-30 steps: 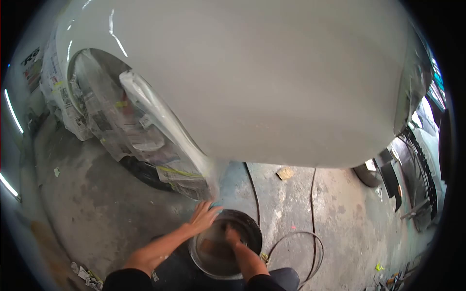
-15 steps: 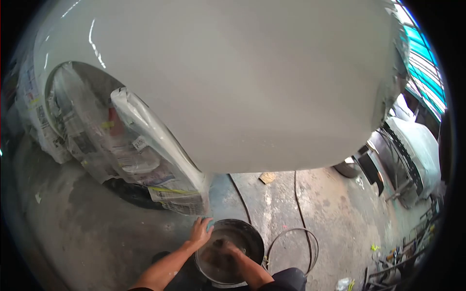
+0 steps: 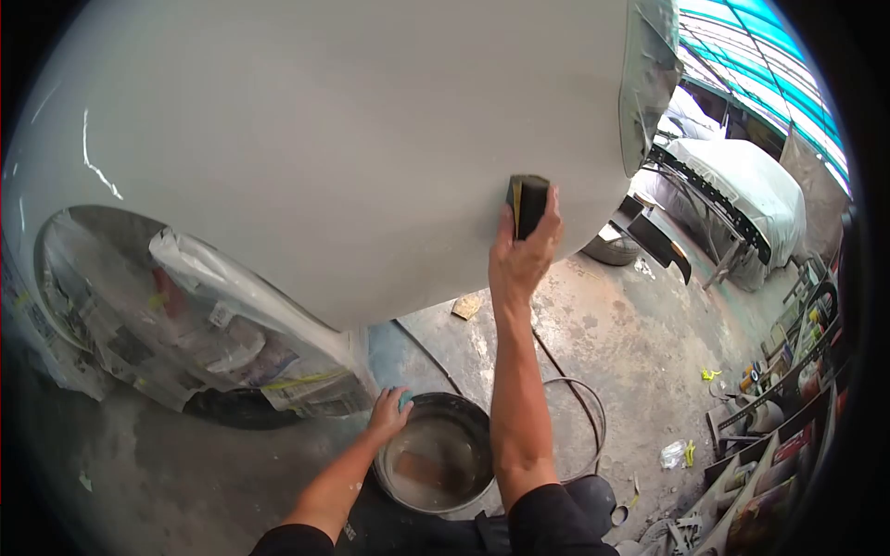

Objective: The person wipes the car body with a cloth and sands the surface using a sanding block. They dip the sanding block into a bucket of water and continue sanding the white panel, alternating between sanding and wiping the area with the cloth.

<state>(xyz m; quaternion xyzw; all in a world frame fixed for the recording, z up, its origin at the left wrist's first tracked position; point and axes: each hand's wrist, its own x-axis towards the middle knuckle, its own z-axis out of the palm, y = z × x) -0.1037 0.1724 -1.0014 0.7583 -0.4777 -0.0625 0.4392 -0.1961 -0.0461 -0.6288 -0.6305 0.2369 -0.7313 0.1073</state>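
Observation:
My right hand [image 3: 527, 255] is raised against the grey car body panel [image 3: 371, 139], its fingers closed round a dark sanding block [image 3: 531, 206] with a yellowish edge. The block is at the panel's lower right part. Lower down, my left hand [image 3: 389, 412] rests at the left rim of a round black tub [image 3: 489, 435], gripping a small teal piece [image 3: 405, 400]. Murky water fills the tub, and a brownish rectangular shape [image 3: 419, 468] shows in it.
Plastic and newspaper [image 3: 222, 334] cover the wheel at the left. Hoses [image 3: 575, 394] lie on the floor right of the tub. A covered car part [image 3: 742, 176] stands at the upper right, with a cluttered rack [image 3: 779, 408] at the lower right.
My right hand has come up out of the tub to the panel, with the dark block in it. My left hand stays at the tub's rim. The view has shifted to the right.

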